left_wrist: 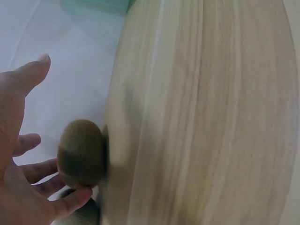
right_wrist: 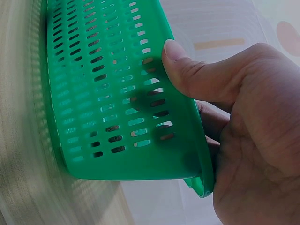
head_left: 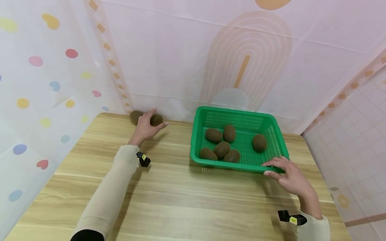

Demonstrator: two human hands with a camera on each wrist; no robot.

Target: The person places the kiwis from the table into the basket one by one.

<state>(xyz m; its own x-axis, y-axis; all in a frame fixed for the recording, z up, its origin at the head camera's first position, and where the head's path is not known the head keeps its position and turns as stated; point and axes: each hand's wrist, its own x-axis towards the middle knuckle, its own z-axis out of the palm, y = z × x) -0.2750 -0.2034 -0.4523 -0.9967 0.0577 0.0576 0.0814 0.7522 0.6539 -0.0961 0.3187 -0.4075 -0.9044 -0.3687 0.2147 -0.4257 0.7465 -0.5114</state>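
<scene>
At the table's far left edge lie two brown kiwis, one kiwi (head_left: 156, 120) beside my left hand's thumb and another kiwi (head_left: 136, 117) on the other side of the hand. My left hand (head_left: 146, 126) has its thumb and fingers spread apart around the nearer kiwi (left_wrist: 82, 152); its fingertips reach beside it in the left wrist view. With thumb and fingers my right hand (head_left: 291, 175) grips the near right corner rim of a green plastic basket (right_wrist: 136, 161). Inside the basket sit several kiwis, among them a lone kiwi (head_left: 259, 143) toward the right.
The wooden table (head_left: 181, 201) stretches between the two arms. A patterned cloth (head_left: 169, 60) hangs behind its far edge, close to the basket and the loose kiwis. More cloth hangs at the left and right sides.
</scene>
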